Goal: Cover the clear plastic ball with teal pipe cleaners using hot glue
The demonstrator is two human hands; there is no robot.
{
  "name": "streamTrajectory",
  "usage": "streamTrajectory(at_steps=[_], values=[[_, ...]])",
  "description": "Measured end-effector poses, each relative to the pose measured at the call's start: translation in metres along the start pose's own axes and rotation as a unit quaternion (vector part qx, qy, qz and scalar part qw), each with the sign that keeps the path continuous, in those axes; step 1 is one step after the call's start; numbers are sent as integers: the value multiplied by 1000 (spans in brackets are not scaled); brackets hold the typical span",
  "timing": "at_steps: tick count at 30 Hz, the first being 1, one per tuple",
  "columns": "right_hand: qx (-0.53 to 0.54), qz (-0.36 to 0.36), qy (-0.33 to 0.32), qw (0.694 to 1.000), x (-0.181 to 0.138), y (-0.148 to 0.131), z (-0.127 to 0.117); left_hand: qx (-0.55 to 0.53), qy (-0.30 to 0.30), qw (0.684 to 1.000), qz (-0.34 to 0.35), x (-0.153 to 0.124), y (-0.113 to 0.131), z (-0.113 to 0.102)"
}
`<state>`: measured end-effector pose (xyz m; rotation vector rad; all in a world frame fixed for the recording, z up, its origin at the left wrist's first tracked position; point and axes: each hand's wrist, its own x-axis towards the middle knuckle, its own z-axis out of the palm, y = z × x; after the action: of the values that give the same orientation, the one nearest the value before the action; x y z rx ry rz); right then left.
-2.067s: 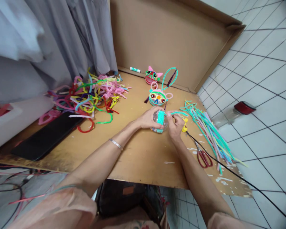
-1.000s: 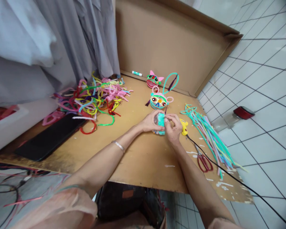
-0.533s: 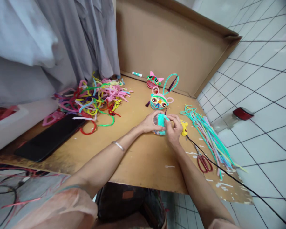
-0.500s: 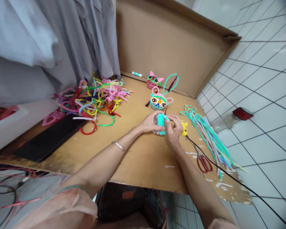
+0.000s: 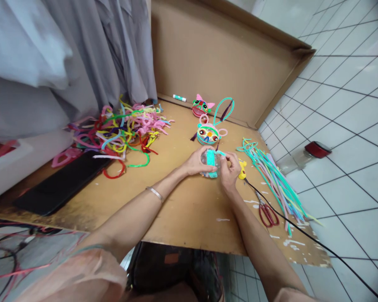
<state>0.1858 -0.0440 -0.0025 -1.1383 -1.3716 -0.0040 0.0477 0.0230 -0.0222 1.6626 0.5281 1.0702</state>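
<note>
Both my hands meet over the middle of the brown cardboard work surface (image 5: 182, 209). My left hand (image 5: 195, 162) cups a small clear round container (image 5: 205, 158) that has a teal pipe cleaner (image 5: 211, 163) wound around it. My right hand (image 5: 230, 168) pinches the free end of that teal pipe cleaner against the container's right side. A thin bracelet sits on my left wrist. Just beyond my hands stands a finished pipe-cleaner animal face (image 5: 208, 134) with big eyes, and a second one (image 5: 200, 105) with pink ears sits behind it.
A tangled heap of coloured pipe cleaners (image 5: 122, 128) lies at the left, with a black flat slab (image 5: 59, 181) before it. Straight teal and pastel pipe cleaners (image 5: 274, 178), a yellow glue gun (image 5: 242, 169) with a black cord and red scissors (image 5: 267, 212) lie at the right. Cardboard walls rise behind; a red-lidded jar (image 5: 305, 153) lies on the tiled floor.
The loose teal tail that stuck out to the right has been wound onto the container. My right hand has closed in against it. The view has shifted slightly.
</note>
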Motion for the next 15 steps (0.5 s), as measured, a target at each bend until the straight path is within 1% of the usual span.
streamTrajectory(at_steps=[6, 9, 12, 13, 15], values=[[5, 17, 6, 1000, -2, 4, 0, 4, 3, 1000, -9, 0, 1, 0], [-2, 59, 31, 998, 6, 9, 0, 4, 2, 1000, -23, -1, 3, 1], [-17, 108, 72, 991, 35, 17, 2, -18, 6, 999, -28, -2, 5, 2], [-12, 115, 87, 989, 51, 19, 3, -25, 7, 999, -31, -2, 5, 3], [13, 130, 96, 987, 88, 26, 8, -33, 8, 999, -39, -2, 4, 3]])
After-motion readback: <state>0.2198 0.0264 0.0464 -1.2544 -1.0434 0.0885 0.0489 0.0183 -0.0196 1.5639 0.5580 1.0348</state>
